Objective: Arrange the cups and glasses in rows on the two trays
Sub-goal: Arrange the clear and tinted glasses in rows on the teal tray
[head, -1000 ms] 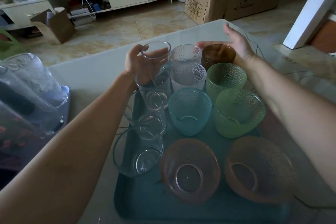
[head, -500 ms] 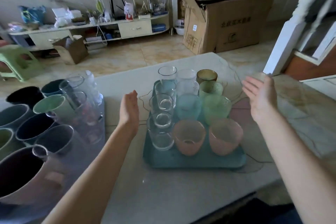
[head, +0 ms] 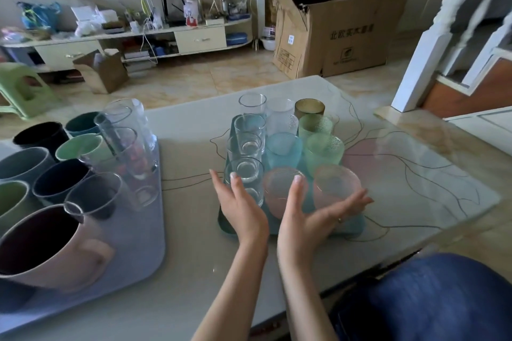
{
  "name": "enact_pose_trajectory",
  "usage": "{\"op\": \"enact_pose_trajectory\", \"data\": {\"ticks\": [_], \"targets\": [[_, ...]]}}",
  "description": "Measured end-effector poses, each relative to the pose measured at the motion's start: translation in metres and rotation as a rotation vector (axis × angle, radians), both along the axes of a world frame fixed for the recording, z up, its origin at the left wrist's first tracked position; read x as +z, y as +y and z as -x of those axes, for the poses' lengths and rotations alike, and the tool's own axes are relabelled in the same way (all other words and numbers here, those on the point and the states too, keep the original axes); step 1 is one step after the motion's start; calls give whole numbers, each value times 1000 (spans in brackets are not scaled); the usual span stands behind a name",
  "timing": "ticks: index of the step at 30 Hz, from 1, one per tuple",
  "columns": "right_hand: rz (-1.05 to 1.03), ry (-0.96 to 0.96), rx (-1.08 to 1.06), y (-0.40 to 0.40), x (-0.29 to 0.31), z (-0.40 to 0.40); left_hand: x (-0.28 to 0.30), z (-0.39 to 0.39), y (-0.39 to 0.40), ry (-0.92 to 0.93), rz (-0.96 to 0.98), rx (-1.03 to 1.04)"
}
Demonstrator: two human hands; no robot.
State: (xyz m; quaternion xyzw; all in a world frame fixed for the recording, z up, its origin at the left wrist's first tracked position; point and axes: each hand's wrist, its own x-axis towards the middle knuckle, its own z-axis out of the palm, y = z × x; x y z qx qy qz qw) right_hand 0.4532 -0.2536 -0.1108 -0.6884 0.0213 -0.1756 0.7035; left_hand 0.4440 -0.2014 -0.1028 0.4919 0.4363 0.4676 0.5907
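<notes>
Since half a second ago both hands have swung inward from the tray's sides and now meet at its near edge. The left hand [head: 240,210] and right hand [head: 313,219] are released, fingers straight, grasping nothing, palms facing each other before the teal tray [head: 357,225] on the table [head: 194,257]. The tray's long axis runs away from the person; three rows of glasses fill it: smooth clear tumblers [head: 248,144], then pebbled blue [head: 282,148], green [head: 322,148] and pink glasses [head: 336,188]. Left lies the lilac tray [head: 144,252] of matte mugs [head: 41,243].
</notes>
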Motion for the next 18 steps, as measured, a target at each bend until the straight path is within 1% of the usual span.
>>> {"op": "enact_pose_trajectory", "data": {"ticks": [6, 10, 18], "targets": [[38, -25, -176, 16, 0, -22, -4, -14, -2, 18, -42, 65], [13, -64, -216, 21, -2, -33, -3, -19, -1, 3, -39, 92], [6, -85, -273, 27, -3, -47, -4, -21, 0, 35, -45, 126]]}}
